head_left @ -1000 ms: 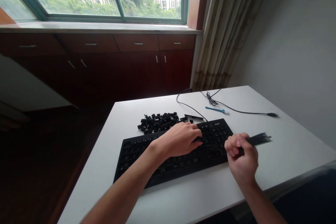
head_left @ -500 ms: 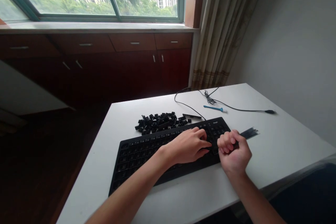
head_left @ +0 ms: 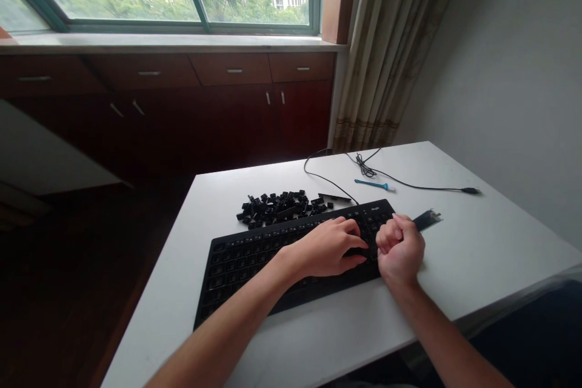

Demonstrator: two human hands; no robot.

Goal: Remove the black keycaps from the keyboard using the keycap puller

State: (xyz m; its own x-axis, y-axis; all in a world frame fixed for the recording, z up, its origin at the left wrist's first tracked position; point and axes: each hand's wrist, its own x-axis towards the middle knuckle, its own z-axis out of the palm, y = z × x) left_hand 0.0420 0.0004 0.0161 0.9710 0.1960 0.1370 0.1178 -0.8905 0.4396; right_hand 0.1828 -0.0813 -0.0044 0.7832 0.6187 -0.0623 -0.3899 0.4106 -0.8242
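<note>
A black keyboard [head_left: 254, 267] lies at a slant on the white table, many of its key positions bare of caps. Across its right half rests my left hand [head_left: 334, 247], palm down, thumb and index finger apart; the other fingertips are partly hidden. Beside it, over the keyboard's right end, my right hand [head_left: 400, 248] is wrapped in a fist round a dark flat tool [head_left: 427, 219]. The tool's ragged, pale-edged end sticks out to the upper right; its other end and its exact kind are hidden. Behind the keyboard is a pile of loose black keycaps [head_left: 277, 207].
Behind the keyboard's right end lies a small blue brush [head_left: 373, 183]. The keyboard's black cable [head_left: 418, 187] runs past a tied bundle [head_left: 365, 167] to a plug [head_left: 470, 191] at the right. The white table [head_left: 491, 248] ends near my forearms.
My right fist has shifted slightly left and up with the tool, whose protruding end has turned a little. My left hand stays on the keyboard. The whole view has shifted slightly.
</note>
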